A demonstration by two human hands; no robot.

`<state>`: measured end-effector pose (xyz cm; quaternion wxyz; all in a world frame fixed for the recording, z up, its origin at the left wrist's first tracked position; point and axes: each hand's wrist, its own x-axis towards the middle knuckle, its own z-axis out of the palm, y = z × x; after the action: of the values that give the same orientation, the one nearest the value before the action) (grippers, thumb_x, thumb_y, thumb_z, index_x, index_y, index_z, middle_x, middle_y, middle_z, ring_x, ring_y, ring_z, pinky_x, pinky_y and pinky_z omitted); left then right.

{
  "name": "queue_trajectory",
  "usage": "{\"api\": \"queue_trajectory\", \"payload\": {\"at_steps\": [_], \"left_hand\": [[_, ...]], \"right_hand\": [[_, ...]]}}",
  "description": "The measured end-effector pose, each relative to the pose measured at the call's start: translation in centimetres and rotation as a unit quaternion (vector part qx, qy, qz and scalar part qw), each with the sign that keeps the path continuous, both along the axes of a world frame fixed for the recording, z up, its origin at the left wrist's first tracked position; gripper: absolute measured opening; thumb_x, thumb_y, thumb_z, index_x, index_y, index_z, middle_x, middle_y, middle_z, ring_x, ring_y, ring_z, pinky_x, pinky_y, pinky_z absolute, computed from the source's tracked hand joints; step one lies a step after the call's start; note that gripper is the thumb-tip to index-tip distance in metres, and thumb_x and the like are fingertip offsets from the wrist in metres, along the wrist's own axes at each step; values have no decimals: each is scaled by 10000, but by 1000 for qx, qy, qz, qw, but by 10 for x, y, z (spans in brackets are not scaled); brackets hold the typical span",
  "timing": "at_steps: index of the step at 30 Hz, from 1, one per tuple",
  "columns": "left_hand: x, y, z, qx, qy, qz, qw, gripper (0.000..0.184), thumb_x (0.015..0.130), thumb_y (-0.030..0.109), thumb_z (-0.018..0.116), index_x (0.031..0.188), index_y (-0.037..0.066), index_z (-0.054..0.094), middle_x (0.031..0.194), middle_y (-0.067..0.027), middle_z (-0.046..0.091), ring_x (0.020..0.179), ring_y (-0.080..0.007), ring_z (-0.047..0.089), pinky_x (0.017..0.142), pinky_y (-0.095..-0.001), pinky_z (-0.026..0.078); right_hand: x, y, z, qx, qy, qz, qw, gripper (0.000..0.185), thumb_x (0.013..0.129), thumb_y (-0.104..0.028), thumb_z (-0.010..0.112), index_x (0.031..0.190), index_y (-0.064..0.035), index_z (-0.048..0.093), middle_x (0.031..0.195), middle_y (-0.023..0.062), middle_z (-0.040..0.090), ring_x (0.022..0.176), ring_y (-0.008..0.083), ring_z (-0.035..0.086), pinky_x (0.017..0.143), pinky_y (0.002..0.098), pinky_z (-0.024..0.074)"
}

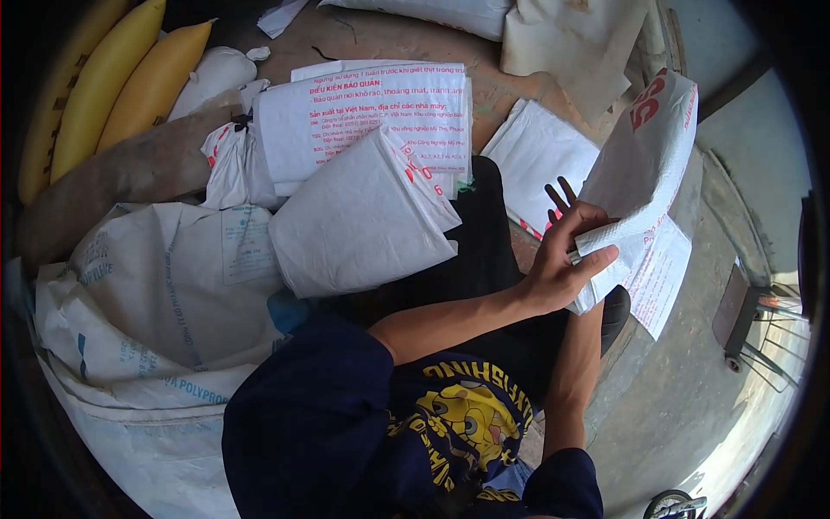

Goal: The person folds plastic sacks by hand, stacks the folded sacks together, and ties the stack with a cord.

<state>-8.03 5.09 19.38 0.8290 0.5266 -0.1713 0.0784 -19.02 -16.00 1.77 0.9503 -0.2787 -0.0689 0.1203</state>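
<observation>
My left hand [558, 264] is closed on the folded edge of a white woven plastic sack [635, 186] with red print. Its thumb lies across the near side of the sack. The sack rises up and to the right from the hand, its upper part bent into a curve. My right forearm reaches up behind the sack's lower end, and my right hand is mostly hidden there. A few dark fingers show beyond my left hand; whose they are I cannot tell. Flat white sacks [540, 164] and a red-printed sheet [661, 281] lie just beyond and beneath.
A folded white sack [363, 216] rests by my leg, beside a stack of printed sacks [372, 112]. At left stands a large open polypropylene bag [164, 303]. Full yellow sacks [112, 86] lie at upper left. A dark metal-framed object [735, 316] stands at right on the concrete floor [657, 406].
</observation>
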Motion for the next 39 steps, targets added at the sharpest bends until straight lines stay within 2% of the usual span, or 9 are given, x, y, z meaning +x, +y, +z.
{"api": "queue_trajectory", "payload": {"at_steps": [5,9,12,16,21,24,25,28,39], "left_hand": [[-12,9,17,-26,-93,34,995,299,850,36,613,1074,-28,426,971,-141,608,885,-148,604,772,-270,475],[-14,39,22,-52,-147,98,983,601,854,446,546,1157,-40,363,1153,-255,480,982,-262,540,873,-393,423],[-13,93,55,126,-161,279,938,570,848,291,586,1236,-60,358,1231,-215,410,1114,-268,422,948,-373,334],[-28,135,80,236,-294,568,731,441,783,139,573,1160,11,382,1233,-221,434,1151,-366,430,1009,-477,309],[-52,77,86,75,-338,455,821,341,733,185,639,1041,157,494,999,-103,611,1064,-341,526,888,-439,428],[-56,82,80,135,-336,327,873,312,785,121,595,1072,130,473,1052,-132,599,1066,-336,521,877,-444,415],[-48,82,78,153,-334,381,848,363,807,237,592,1116,128,435,824,-129,582,889,-326,549,792,-439,458],[-30,104,76,200,-385,406,804,373,788,170,505,1111,9,411,789,-166,566,762,-299,548,751,-410,458],[-12,102,62,239,-365,365,822,360,822,71,432,1135,-74,327,848,-208,555,688,-261,564,636,-326,486]], "right_hand": [[157,39,49,-85,-38,-75,993,511,872,-266,631,1263,6,446,1135,144,606,957,271,634,844,399,541],[251,40,84,-149,-80,-126,977,525,844,-214,679,1258,10,446,1135,143,605,961,259,633,849,393,538],[256,43,177,-299,-122,-82,943,568,755,-108,765,1229,8,475,1105,108,630,973,226,631,864,346,514],[257,107,267,-526,-230,68,816,544,727,-64,772,1205,5,522,1080,86,648,991,184,610,878,323,475],[235,242,301,-581,-466,290,601,623,723,-119,726,1273,16,467,1116,184,621,1019,283,599,881,354,461],[197,315,295,-680,-528,289,419,503,781,-106,658,1252,-20,503,1013,202,641,973,345,616,831,414,490],[188,338,272,-683,-590,230,365,313,814,-104,604,1107,-2,568,971,196,648,976,345,622,843,420,490],[162,380,232,-728,-611,77,299,115,825,-125,556,906,-107,635,834,62,669,846,223,641,834,393,420],[176,371,154,-643,-633,-193,386,99,781,-140,564,861,-92,597,858,25,613,971,187,535,1033,389,318]]}}
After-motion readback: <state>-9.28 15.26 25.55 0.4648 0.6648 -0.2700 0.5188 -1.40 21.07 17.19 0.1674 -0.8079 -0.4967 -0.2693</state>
